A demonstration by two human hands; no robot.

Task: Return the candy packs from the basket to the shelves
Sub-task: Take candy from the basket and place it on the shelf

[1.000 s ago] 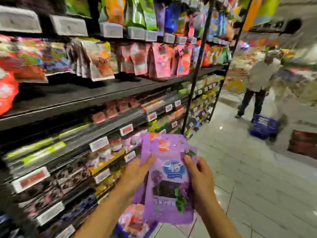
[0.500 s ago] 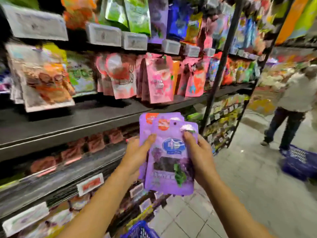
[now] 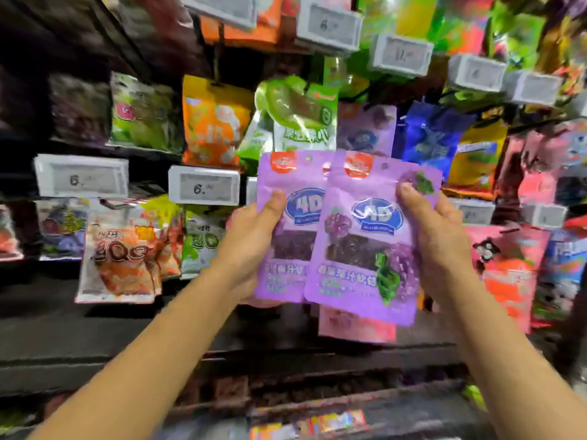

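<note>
Candy packs are not yet back on display: two purple pouches, the left purple pack and the right purple pack, sit fanned and overlapping at chest height in front of a shelving bay, the right one lying over the edge of the left. The left hand pinches the left pouch with its thumb across the front, while the right hand grips the outer edge of the right pouch, thumb pressed near its top corner; the hands are held apart, each clamped on its own pack. Directly behind and above them hangs a matching purple pack on a peg row, between a green pack and a blue pack, which suggests the spot these two belong to. Judged from this view, the step in hand is lining the pouches up for hanging, and both remain to be put away; the basket is out of sight, so how many more packs wait cannot be told. Around them, an orange pack hangs to the left, white price tags line the rails, pink packs crowd the right side, and a dark shelf runs beneath the pegs, with more blurred goods on the tier below.
</note>
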